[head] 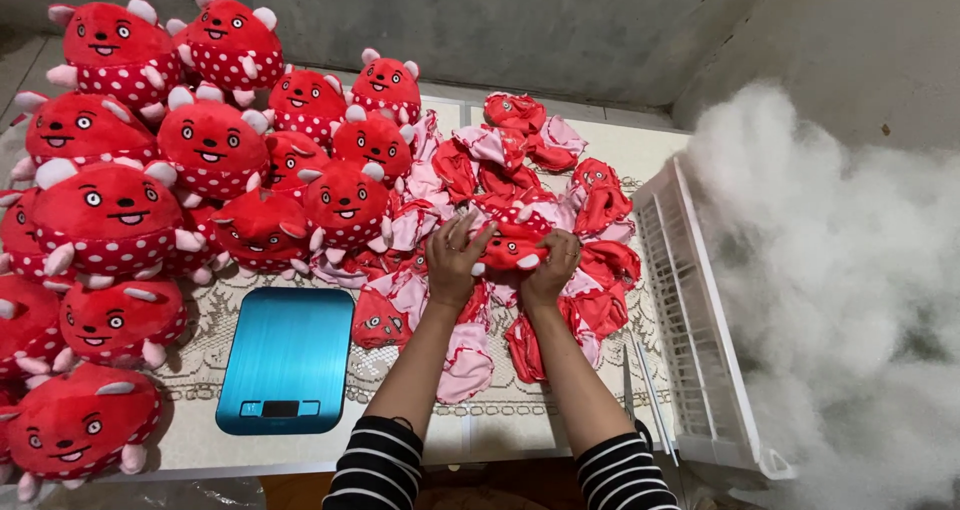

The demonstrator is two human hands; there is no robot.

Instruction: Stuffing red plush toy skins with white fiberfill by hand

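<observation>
Seen from above, head cam, looking down at a table (pixel 200 440) covered w/ a lace cloth. Two bare forearms in black-and-white striped sleeves reaching from the near edge to mid-table. Left hand (pixel 455 260) and right hand (pixel 552 268) both gripping one small red toy skin (pixel 508 250), centre of table, atop a heap of the same. Left fingers (pixel 462 232) curled over the skin's left side, slightly spread; right fingers (pixel 565 250) bent and close together round its right side. Skin looks partly filled, white ear-tips showing, red face side up.

Under and around the hands: pile of flat unstuffed skins (pixel 520 160), red w/ pink lining, spreading from mid-table toward the far right.

Left half of table: crowd of stuffed red plush toys (pixel 205 145), round, smiling faces, white-dotted lower halves, pale ears; stacked from far left to near left.

Near, just left of the left forearm: flat teal kitchen scale (pixel 288 355), small dark display on its near edge, lying on the lace.

Right edge of table: white plastic slatted crate (pixel 700 340), tipped on its side, close to the right elbow.

Beyond the crate, far right to near right: big cloud of loose white stuffing fibre (pixel 840 270) against a grey wall
</observation>
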